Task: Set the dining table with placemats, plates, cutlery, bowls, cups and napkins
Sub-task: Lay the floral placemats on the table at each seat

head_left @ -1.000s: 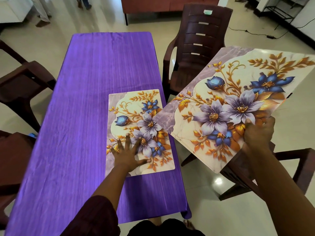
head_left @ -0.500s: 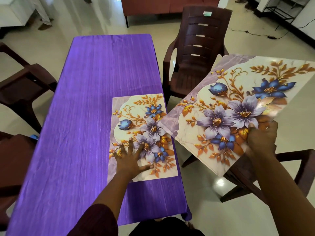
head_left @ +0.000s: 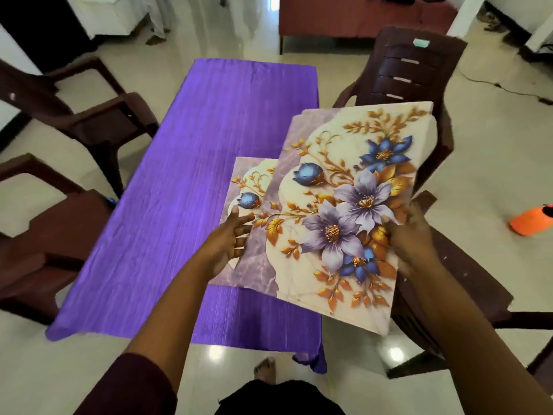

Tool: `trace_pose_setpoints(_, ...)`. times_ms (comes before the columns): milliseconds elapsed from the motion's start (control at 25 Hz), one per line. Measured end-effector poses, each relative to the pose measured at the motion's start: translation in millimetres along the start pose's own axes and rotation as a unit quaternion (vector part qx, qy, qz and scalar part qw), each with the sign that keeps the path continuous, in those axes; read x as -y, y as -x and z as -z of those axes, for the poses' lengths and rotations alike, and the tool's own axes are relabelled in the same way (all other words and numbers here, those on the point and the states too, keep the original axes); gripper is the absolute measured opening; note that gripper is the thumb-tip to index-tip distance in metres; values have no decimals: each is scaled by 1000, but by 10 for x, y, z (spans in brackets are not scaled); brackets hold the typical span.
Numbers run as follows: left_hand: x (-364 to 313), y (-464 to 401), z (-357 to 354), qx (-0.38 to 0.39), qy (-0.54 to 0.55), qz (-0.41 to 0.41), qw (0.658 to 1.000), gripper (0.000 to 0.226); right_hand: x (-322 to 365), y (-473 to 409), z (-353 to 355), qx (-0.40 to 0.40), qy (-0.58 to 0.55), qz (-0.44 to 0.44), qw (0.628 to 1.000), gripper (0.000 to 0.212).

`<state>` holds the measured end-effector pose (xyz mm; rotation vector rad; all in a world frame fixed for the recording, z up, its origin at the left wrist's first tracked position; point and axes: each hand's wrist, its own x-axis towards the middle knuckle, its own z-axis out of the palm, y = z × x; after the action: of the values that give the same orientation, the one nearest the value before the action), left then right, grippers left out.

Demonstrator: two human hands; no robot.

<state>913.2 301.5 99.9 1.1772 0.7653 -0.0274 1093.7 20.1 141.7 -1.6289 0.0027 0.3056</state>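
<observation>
On the purple-clothed table (head_left: pixel 167 205) one floral placemat (head_left: pixel 244 187) lies flat. Your left hand (head_left: pixel 229 242), fingers straight, reaches the left edge of the held stack of floral placemats (head_left: pixel 344 205) (thin, light, probably bendy); your right hand (head_left: pixel 411 238) grips its right edge.

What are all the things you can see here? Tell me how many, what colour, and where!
Table with cloth: one, purple, centre.
Placemat on table: one, white and lilac with blue and gold flowers, near right corner, mostly hidden.
Held placemats: a stack, count unclear, same floral print, above the table's right edge.
Plastic chairs: four, dark brown; two left, two right.
Orange object: one, on the floor far right.
Cable: one, dark, floor top right.
Bare foot: one, bottom centre.
Left hand: at the stack's left edge.
Right hand: grips the stack's right edge.
</observation>
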Motion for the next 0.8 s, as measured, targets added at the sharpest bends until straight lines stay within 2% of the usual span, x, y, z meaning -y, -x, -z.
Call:
trace_pose_setpoints(120, 145, 431, 74, -63, -6, -25, 998, 25, -64, 123, -185, 89, -1, 7, 996, 29)
trace_pose_setpoints(280, 675, 1021, 351, -168, 19, -78, 983, 19, -233, 286, -402, 208, 31, 15, 978, 30)
trace_pose_setpoints(400, 969, 1379, 521, -263, 56, -91, 959, 22, -398, 465, -673, 253, 92, 71, 961, 39)
trace_pose_setpoints(480, 1048, 1550, 655, -314, 78, -116, 939, 23, -494, 575, -904, 251, 149, 107, 950, 49)
trace_pose_setpoints(600, 1022, 1594, 1023, -335, 108, -175, 919, 21, -582, 670, -1249, 230, 214, 143, 938, 57)
trace_pose_setpoints(720, 903, 1453, 1510, -333, 99, -183, 920, 21, -485, 576, -1519, 217, 215, 147, 941, 54)
trace_pose_setpoints(800, 793, 1321, 1891, -339, 97, -175, 919, 21, -361, 458, -1678, 215, 154, 128, 956, 44)
